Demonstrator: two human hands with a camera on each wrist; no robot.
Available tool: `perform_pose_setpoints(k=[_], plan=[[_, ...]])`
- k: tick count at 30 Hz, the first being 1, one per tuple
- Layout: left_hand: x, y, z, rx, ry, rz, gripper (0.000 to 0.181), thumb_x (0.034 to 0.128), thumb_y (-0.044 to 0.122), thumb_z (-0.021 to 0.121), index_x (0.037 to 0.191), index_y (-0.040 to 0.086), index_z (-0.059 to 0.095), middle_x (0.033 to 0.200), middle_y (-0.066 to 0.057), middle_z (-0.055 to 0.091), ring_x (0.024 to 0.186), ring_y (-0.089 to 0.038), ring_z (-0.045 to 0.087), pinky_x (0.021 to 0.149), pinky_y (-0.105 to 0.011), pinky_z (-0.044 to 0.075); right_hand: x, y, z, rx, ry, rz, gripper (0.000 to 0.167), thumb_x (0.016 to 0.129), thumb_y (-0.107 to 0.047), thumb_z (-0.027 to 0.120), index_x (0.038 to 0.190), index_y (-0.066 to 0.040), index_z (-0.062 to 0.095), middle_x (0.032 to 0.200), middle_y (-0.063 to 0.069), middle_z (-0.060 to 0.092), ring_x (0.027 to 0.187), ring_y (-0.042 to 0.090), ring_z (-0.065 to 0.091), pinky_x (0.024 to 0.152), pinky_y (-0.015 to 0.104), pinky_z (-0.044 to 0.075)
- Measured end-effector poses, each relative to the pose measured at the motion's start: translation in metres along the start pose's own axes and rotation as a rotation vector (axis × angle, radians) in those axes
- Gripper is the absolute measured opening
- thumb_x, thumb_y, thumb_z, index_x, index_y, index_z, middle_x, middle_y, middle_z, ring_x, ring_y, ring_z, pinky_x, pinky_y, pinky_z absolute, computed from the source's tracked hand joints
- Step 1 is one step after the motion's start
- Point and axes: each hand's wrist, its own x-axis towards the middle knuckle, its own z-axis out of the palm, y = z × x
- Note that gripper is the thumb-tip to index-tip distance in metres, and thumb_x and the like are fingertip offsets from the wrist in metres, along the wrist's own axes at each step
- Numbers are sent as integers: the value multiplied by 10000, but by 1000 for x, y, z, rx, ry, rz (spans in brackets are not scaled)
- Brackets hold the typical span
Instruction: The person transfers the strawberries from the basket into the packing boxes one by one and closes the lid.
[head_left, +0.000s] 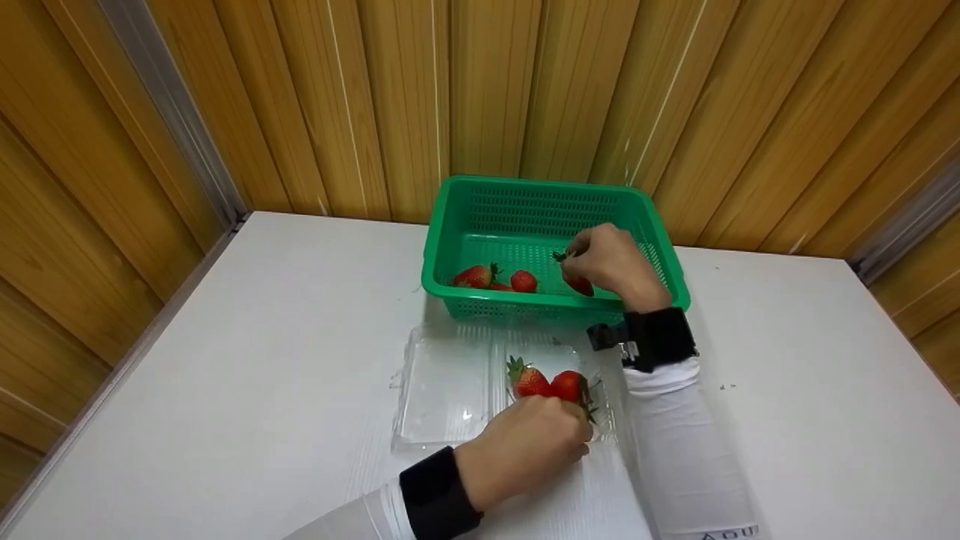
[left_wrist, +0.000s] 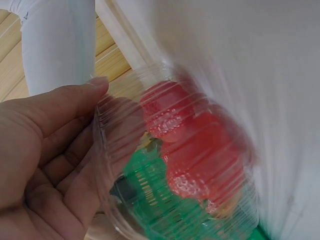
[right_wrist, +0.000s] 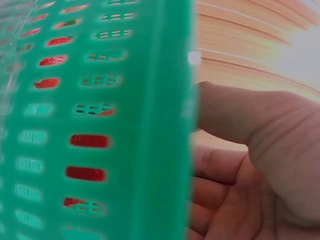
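Note:
In the head view my left hand grips the near edge of a clear plastic clamshell box, which lies unfolded on the table. The left wrist view has the thumb over the box's rim. A few strawberries sit in the box's right half, partly behind that hand. Over the right part of a green plastic basket, my right hand pinches a strawberry, its green leaves showing past the fingers. Basket wall hides the right fingertips in the right wrist view.
Other strawberries lie in the basket's near left corner. The basket stands at the back of the white table, close to a wood-panelled wall. The clamshell box lies directly in front of it.

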Motion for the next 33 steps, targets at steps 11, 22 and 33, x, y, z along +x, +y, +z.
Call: perform_pose_setpoints(k=[11,22,33], plan=[[1,-2,1,0,7,-11,52,935,188,837,891,190,811,823,89,714,734,-59,701,692,-169,549,-15,-10,-11,30,45,-68,357,923,-95,646,1241,30,747,1136,186,734,856,270,609,673,349,451],[2,-6,2,-26,9,-18,44,953,171,817,909,168,823,831,74,725,726,-58,692,716,-164,554,-36,-22,-21,0,65,-101,366,949,-115,637,1273,27,731,1179,193,730,991,305,638,795,398,490],[0,-6,3,-74,-18,-34,36,947,196,832,949,160,836,869,69,751,751,-49,694,756,-181,564,-53,-37,-7,-32,82,-200,255,952,-71,665,1168,20,765,1051,145,746,903,271,639,761,398,508]])
